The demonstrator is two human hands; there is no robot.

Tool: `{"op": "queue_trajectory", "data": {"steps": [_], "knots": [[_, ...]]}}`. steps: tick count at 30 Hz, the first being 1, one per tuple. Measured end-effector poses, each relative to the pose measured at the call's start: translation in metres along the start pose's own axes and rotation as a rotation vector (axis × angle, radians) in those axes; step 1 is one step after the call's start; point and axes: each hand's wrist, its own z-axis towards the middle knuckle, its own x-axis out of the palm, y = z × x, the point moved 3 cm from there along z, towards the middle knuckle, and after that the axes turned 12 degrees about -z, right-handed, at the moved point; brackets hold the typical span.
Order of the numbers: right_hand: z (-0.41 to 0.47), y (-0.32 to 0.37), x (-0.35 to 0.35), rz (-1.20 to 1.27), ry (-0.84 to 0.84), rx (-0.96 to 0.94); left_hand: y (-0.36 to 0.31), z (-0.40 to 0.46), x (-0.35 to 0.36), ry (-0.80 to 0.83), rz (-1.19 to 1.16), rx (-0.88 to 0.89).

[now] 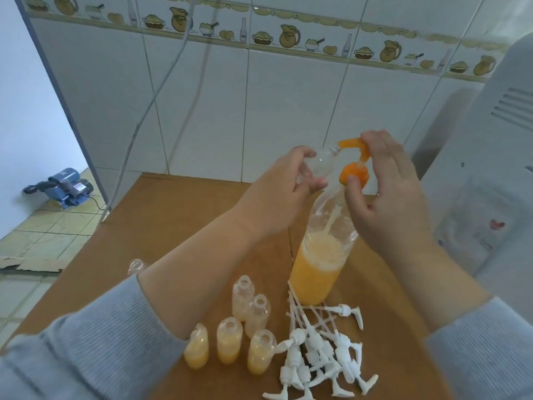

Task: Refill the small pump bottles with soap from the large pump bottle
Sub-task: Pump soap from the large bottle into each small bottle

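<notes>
One small bottle (323,164) in left grip (284,183)

White tiled wall (288,111) with jug-patterned border (290,36), brown tabletop (178,215), tiled floor (43,235), possibly a pump (65,186)

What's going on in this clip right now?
A person is refilling small bottles with orange soap. The left hand holds an empty small bottle tilted up to the nozzle of the orange pump, which the right hand works atop the large bottle, about half full. On the wooden table, three small bottles are partly filled, others await, beside loose white pumps.
</notes>
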Motion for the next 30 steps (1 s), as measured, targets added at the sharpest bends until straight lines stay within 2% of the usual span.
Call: {"op": "queue_trajectory", "data": {"steps": [4, 8, 17, 25, 30], "knots": [[0.003, 0.001, 0.004, -0.006, 0.002, 0.014, -0.003, -0.003, 0.001, 0.021, 0.067, 0.082], [0.005, 0.002, 0.007, 0.008, -0.004, 0.011, -0.009, -0.003, 0.000, -0.034, 0.130, 0.144], [-0.001, 0.002, 0.006, 0.016, -0.040, 0.028, -0.011, -0.001, -0.008, -0.070, 0.156, 0.127], [-0.005, -0.003, 0.012, 0.063, -0.072, 0.069, -0.031, 0.006, -0.012, -0.082, 0.514, 0.263], [-0.013, 0.000, 0.015, 0.132, -0.013, 0.084, -0.027, 0.007, -0.009, -0.025, 0.571, 0.244]]}}
